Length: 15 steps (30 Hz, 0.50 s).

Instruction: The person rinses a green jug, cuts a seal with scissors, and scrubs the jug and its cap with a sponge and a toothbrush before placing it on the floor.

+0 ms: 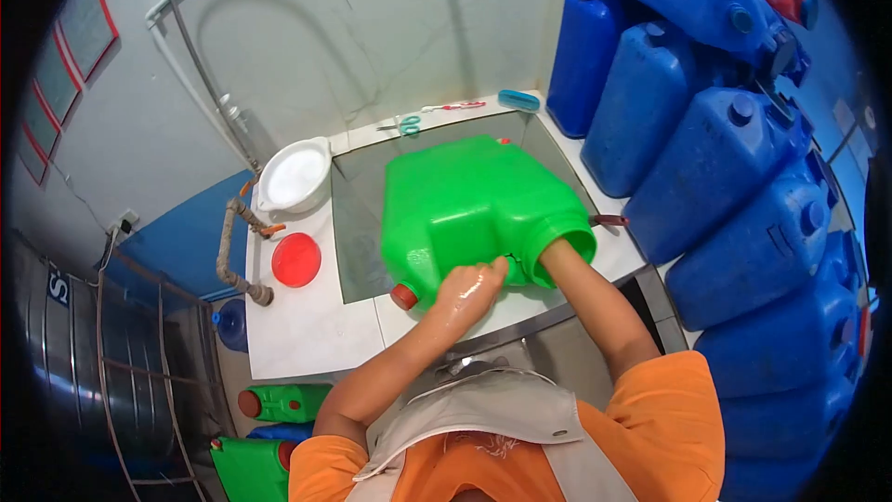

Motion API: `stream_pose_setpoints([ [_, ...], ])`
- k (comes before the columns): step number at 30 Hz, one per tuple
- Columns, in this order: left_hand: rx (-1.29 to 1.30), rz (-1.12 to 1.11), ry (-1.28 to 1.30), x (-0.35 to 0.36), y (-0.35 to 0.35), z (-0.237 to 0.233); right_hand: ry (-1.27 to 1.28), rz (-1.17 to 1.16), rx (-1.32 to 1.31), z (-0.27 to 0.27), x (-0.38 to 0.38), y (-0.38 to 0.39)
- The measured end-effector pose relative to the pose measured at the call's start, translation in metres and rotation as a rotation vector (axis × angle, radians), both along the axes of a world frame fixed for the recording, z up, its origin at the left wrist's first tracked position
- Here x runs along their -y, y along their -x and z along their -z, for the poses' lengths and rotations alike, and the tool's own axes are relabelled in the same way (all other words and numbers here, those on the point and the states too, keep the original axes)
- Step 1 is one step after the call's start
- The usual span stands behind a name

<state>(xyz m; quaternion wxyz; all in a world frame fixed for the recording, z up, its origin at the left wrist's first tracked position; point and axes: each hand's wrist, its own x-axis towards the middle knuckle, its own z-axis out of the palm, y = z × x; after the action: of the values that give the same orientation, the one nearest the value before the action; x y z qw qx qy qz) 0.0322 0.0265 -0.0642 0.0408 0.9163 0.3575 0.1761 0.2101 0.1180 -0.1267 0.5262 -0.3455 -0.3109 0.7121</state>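
The green container lies on its side over the grey basin set into the white table, its wide round mouth turned towards the person's right side. That way up, the opening seems easy for an arm to enter. The right forearm goes in through the mouth; the hand itself is hidden inside, so whether its grip is wide or narrow I cannot tell. The left hand, wet and shiny, is curled closed at the near side of the container, beside the mouth, apparently around its handle, which likely steadies the body against the other arm. A small red cap sits at the container's near left corner.

Just left of the basin are a white bowl and, nearer the person, a round red lid, both close by and out of the container's way. Along the back ledge lie scissors, a red-and-white brush and a blue brush, within reach from the basin. Farther right, blue jerrycans stand close together in a row, with others lying on top, which probably saves room.
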Motion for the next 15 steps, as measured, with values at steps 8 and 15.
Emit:
stream_pose_setpoints([
  [8, 0.039, 0.076, -0.01, 0.015, 0.015, -0.005, -0.098, 0.087, 0.327, 0.014, -0.038, 0.029],
  [15, 0.063, 0.11, -0.003, 0.015, 0.018, -0.017, -0.326, -0.047, 1.01, 0.007, -0.07, 0.048],
])
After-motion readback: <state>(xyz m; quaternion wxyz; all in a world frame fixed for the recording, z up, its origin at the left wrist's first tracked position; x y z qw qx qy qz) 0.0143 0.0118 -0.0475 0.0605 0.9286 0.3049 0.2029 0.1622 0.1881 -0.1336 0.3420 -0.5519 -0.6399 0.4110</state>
